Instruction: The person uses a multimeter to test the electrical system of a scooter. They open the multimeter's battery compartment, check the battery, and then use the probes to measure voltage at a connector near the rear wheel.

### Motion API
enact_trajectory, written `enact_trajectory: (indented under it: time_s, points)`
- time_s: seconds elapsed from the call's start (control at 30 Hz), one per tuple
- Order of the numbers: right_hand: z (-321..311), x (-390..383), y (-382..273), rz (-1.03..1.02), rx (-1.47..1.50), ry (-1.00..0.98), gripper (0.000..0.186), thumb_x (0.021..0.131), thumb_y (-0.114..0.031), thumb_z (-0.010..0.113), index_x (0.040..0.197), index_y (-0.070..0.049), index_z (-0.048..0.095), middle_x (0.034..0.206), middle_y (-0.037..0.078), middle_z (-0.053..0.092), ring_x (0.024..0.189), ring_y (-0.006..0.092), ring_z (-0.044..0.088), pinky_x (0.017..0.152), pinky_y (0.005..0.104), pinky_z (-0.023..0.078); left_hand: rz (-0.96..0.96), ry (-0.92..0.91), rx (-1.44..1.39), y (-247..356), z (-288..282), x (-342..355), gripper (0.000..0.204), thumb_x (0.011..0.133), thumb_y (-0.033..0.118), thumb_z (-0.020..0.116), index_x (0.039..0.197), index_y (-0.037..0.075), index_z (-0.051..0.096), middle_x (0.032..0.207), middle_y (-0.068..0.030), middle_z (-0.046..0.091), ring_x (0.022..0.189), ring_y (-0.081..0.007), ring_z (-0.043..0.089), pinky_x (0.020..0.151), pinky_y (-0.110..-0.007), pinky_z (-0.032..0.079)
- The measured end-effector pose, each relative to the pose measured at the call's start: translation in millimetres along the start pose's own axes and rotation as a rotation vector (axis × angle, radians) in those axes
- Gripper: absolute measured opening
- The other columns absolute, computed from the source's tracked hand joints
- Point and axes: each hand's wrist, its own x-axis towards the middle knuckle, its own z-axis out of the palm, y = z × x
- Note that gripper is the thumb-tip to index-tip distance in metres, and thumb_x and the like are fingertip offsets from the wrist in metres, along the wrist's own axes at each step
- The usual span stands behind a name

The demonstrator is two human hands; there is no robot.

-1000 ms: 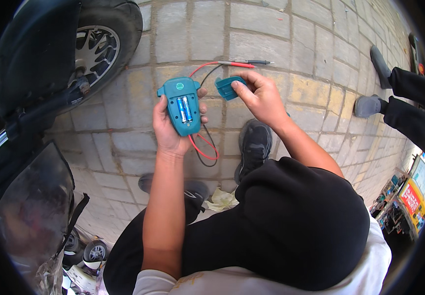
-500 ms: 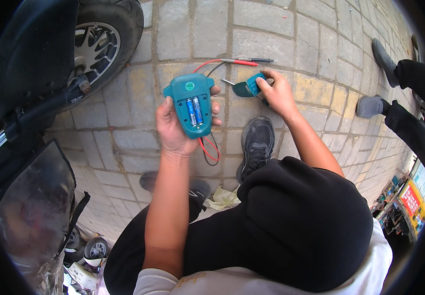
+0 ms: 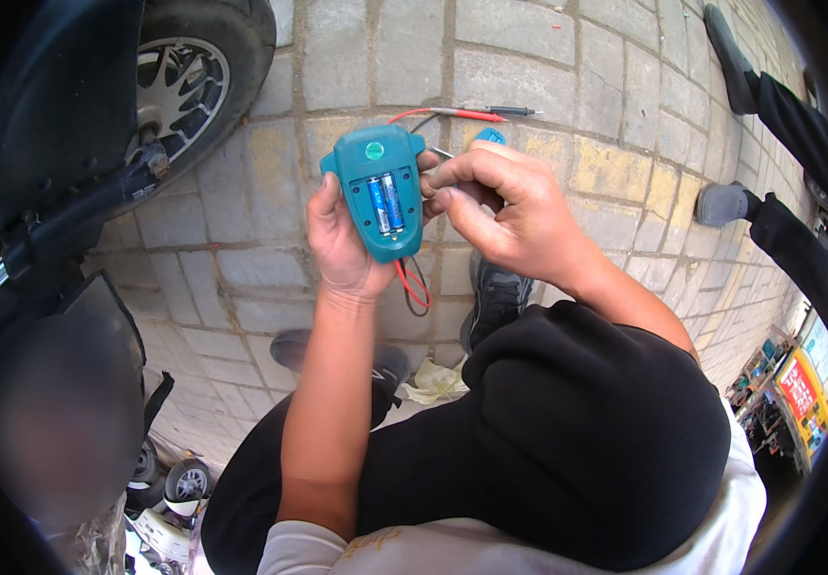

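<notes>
My left hand (image 3: 341,261) is wrapped round a teal multimeter (image 3: 372,159), held with its back facing up. In its uncovered compartment two blue batteries (image 3: 386,203) lie side by side. My right hand (image 3: 527,213) is closed in a pinch by the multimeter's right edge, close to the left fingertips; whatever it may hold is too small to make out. Behind it, a teal battery cover (image 3: 490,136) lies on the paving, mostly hidden. The metal shaft of a tool (image 3: 441,151) shows between the multimeter and my right hand. A red test probe (image 3: 471,114) and a black test probe (image 3: 514,110) rest beyond.
A vehicle wheel (image 3: 181,91) with a black tyre stands at the upper left. My dark shoe (image 3: 498,297) is on the grey paving (image 3: 514,77) below my hands. Another person's shoes (image 3: 723,204) are at the right. A crumpled pale wrapper (image 3: 436,381) lies near my feet.
My right hand has let go of the teal cover, now on the ground, and has moved left and nearer to the multimeter's edge, fingers pinched. The left hand keeps its grip.
</notes>
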Motion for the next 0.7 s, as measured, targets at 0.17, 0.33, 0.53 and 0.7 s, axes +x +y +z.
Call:
enact_trajectory:
  time_s: [0.17,0.33,0.53,0.7]
  points:
    - [11,10,-9,0.078,0.055,-0.154,0.013,0.08,-0.008,0.061,0.091,-0.004,0.068,0.066,0.016,0.063,0.059,0.0323,0.064,0.053,0.0392,0.05,0.029,0.076,0.051,1,3,-3,0.064,0.094,0.053,0.044,0.133,0.002,0.05,0.126,-0.0155,0.059,0.116,-0.028,0.058,0.102,-0.041,0.045]
    - [18,14,-10,-0.022,-0.018,-0.074,0.013,0.081,-0.01,0.061,0.091,-0.004,0.068,0.065,0.017,0.063,0.059,0.0342,0.065,0.054,0.0417,0.051,0.034,0.093,0.115,-1,6,-6,0.061,0.094,0.05,0.047,0.131,0.001,0.052,0.123,-0.0129,0.061,0.113,-0.025,0.06,0.099,-0.039,0.047]
    - [14,15,-9,0.052,-0.003,-0.136,0.012,0.082,-0.01,0.061,0.09,-0.002,0.065,0.063,0.017,0.062,0.058,0.0346,0.064,0.052,0.0422,0.05,0.016,0.095,0.167,-1,10,-6,0.061,0.094,0.049,0.049,0.131,0.0,0.051,0.125,-0.0123,0.06,0.115,-0.0242,0.059,0.1,-0.039,0.046]
    - [12,15,-11,0.118,0.091,-0.152,0.012,0.082,-0.01,0.062,0.087,0.0,0.059,0.055,0.013,0.057,0.049,0.0301,0.06,0.048,0.0395,0.045,0.018,0.081,0.245,-3,17,-4,0.061,0.097,0.049,0.045,0.132,0.0,0.051,0.126,-0.0134,0.06,0.116,-0.0252,0.059,0.1,-0.04,0.047]
